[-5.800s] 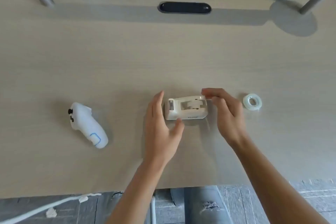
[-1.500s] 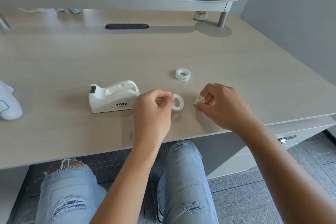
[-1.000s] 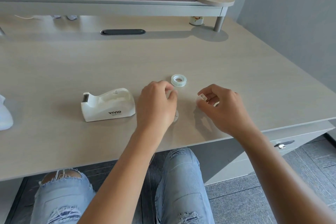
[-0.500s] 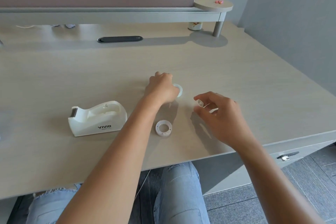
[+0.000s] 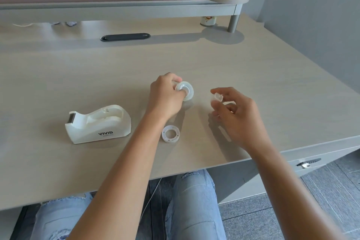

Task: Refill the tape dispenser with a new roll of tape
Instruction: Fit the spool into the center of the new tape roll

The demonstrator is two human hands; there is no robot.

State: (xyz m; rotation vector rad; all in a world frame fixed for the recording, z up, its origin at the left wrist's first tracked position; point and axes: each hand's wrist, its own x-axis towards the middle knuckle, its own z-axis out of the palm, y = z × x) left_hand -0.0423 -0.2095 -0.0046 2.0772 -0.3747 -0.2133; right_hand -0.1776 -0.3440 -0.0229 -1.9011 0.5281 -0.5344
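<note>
Desk [image 5: 253, 60] | dispenser [image 5: 98, 123] waits empty near front edge, old core [image 5: 170, 133] beside it | left hand [image 5: 165, 97] pinches new roll [image 5: 185, 91], lifted | right hand [image 5: 233, 113] grips spindle [image 5: 217, 98], seemingly ready to insert

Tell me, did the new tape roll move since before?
Yes. The new tape roll left its spot on the desk; the left hand now holds it up, tilted, beyond the empty ring.

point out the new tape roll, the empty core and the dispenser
new tape roll [image 5: 187, 91]: head view, on its flat side face, held in the left hand.
empty core [image 5: 170, 133]: head view, on the ring's near rim, lying on the desk.
dispenser [image 5: 101, 131]: head view, on its side wall by the VIVID lettering.
</note>
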